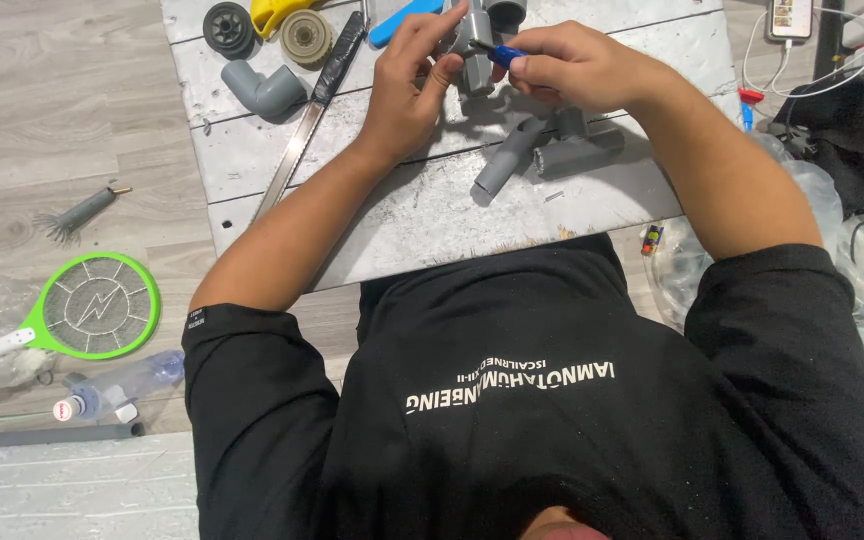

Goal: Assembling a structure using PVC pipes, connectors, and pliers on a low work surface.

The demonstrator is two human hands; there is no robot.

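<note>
Black T-shirt (552, 400) w/ a line of white print across the chest fills the bottom of the view, nearest the lens. Both forearms reach up from it to a scuffed grey-white board (432, 210) lying on wood-look flooring. Left hand (407, 90) is closed around a grey plastic pipe fitting (474, 55), thumb and fingers pinching its side; the fitting's long axis runs roughly up-down in the view, one open end pointing away from the person toward the board's far edge. Right hand (572, 65) is closed on a small blue-handled tool (504, 54), tip pointing left, touching the fitting. Just below the hands, on the board, lies a grey pipe assembly (552, 150), its stub angled down-left, long axis approx. diagonal. Left of that: grey elbow fitting (267, 90), a hacksaw blade (302, 130) w/ black tape on its upper end, running diagonally, two round caps (267, 32), a yellow item (277, 12) and a blue tool handle (402, 20) at the top edge. On the floor at left: green racket-shaped bug swatter (92, 305) w/ white handle, a small wire brush (77, 213), a clear plastic bottle (117, 385) on its side w/ a red-white label near the cap, a dark grey rod (62, 434). At right: a phone (790, 18) on a white cable, black bag (852, 135), clear plastic bags (802, 200).
</note>
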